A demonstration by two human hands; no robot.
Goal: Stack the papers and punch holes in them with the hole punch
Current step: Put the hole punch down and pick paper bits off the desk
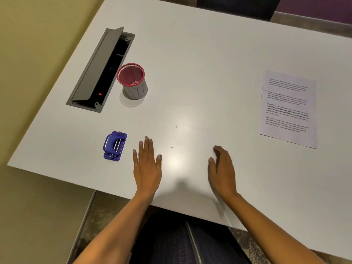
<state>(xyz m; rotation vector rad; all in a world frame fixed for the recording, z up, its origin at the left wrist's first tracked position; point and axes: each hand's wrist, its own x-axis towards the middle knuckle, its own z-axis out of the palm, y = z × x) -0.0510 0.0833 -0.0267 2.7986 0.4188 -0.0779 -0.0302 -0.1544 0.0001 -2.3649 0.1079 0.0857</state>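
Note:
A printed paper sheet or stack point(288, 108) lies flat at the right side of the white table point(200, 63), with small punched holes along its left edge. The blue hole punch point(114, 145) sits near the front left. My left hand point(147, 164) lies flat on the table just right of the punch, fingers apart, holding nothing. My right hand point(222, 170) hovers near the front middle, blurred, fingers loosely curved and empty, well left of the paper. Two tiny paper dots point(171, 147) lie on the table between my hands.
A red mesh cup point(132, 80) with a grey band holds paper dots at the back left. Beside it is an open grey cable hatch point(101, 69) set into the table. A dark chair point(238, 6) stands at the far edge. My lap is below the front edge.

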